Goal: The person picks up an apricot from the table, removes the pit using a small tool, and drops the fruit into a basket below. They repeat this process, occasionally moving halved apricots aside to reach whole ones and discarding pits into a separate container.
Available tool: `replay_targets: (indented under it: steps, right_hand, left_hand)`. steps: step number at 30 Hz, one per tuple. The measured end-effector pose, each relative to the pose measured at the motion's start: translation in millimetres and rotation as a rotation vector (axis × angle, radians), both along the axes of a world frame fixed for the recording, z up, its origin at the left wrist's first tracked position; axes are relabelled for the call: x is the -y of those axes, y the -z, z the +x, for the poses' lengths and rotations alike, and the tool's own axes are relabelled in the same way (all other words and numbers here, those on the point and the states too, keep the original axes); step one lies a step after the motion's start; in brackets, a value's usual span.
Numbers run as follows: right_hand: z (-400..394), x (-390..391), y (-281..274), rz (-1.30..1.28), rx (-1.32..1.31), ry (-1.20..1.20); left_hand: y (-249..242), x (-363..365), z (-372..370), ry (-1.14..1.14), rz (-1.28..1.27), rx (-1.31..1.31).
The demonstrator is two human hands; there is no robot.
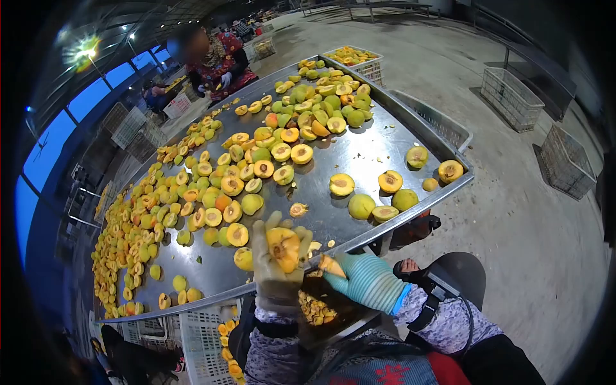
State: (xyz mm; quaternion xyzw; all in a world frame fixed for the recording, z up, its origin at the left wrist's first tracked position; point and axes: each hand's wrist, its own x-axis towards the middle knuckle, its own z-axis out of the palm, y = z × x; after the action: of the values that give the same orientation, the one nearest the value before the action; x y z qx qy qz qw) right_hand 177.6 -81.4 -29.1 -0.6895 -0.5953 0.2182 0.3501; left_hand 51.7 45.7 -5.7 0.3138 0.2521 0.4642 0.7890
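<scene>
My left hand [277, 277], in a pale glove, is closed around a yellow peach half [284, 249] with its cut, hollowed face turned up. Just to its right, my right hand [367, 279] wears a teal striped glove and grips a small tan-orange object [331, 265]; I cannot make out what it is. Both hands are at the near edge of the metal table [314, 218]. Close by on the metal lie a whole-looking peach [243, 259] and a cut half [237, 235]. Under my hands, a container [346, 330] holds brownish-orange pieces [316, 310].
Many halved peaches [218, 186] cover the left and far parts of the table. A white crate [208, 346] with fruit halves stands below the near edge. A person [221, 64] works at the far side. Wire crates [510, 99] stand on the floor at right.
</scene>
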Motion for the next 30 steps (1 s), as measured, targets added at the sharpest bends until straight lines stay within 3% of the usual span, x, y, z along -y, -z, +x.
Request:
replay_targets:
  steps: [3, 4, 5, 7, 8, 9, 11, 12, 13, 15, 16, 17, 19, 21, 24, 26, 30]
  right_hand:
    - [-6.2, -13.0, 9.7, 0.176, -0.074, 0.095]
    - [-6.2, -17.9, 8.8, 0.287, -0.166, 0.154]
    - [-7.1, -22.9, 8.9, 0.395, -0.258, 0.211]
    - [-8.4, -34.4, 17.4, 0.486, -0.21, 0.213]
    - [-8.5, -34.2, 8.7, 0.265, -0.587, 0.183]
    - [-10.2, -32.7, -0.9, 0.028, -0.952, 0.149]
    - [-19.7, -29.7, -19.0, -0.014, -0.982, 0.183]
    - [-22.6, -28.3, -21.1, -0.069, -1.055, 0.177]
    - [-26.2, -27.8, -21.1, -0.124, -1.128, 0.171]
    - [-31.9, -30.8, -9.6, -0.071, -1.235, 0.139]
    - [-29.7, -31.8, -5.9, -0.064, -1.153, 0.126]
    - [-29.5, -32.7, -7.8, -0.058, -1.07, 0.114]
    - [-28.3, -34.5, -18.8, -0.107, -1.105, 0.168]
    - [-27.9, -37.8, -17.6, -0.172, -1.029, 0.135]
    - [-30.5, -40.9, -7.1, -0.23, -1.196, 0.125]
    - [-33.0, -41.5, -17.3, -0.248, -1.233, 0.138]
    - [-34.1, -45.2, -23.0, -0.136, -1.02, 0.101]
  left_hand:
    - [9.9, 10.0, -7.0, 0.122, 0.117, 0.049]
    - [20.0, 10.5, -7.0, 0.023, 0.73, -0.315]
    - [18.8, 9.4, -8.5, 0.017, 0.729, -0.311]
    - [13.6, 2.9, -15.9, 0.128, 0.968, -0.667]
    - [-1.9, 4.2, -19.7, 0.076, 1.326, -0.821]
    - [-2.8, 7.0, -20.5, 0.067, 1.325, -0.819]
    - [-1.3, 16.7, -16.0, -0.018, 1.219, -0.674]
    - [-24.6, 33.0, -12.6, -0.057, 1.227, -0.756]
    - [-15.2, 32.5, -14.0, -0.064, 1.228, -0.755]
    - [13.5, 26.7, -20.3, -0.091, 1.104, -0.193]
    - [15.1, 13.2, -30.6, -0.218, 1.503, -0.489]
    - [10.1, 12.8, -34.1, -0.223, 1.502, -0.491]
    - [-4.0, 17.3, -39.6, -0.158, 1.463, -0.933]
    - [-6.2, 18.9, -40.7, -0.146, 1.371, -0.838]
    - [5.8, 12.6, -31.2, 0.036, 0.477, -0.109]
    - [20.2, 2.4, -29.9, 0.003, 0.475, -0.082]
    - [23.5, -0.1, -35.6, -0.053, 0.376, -0.106]
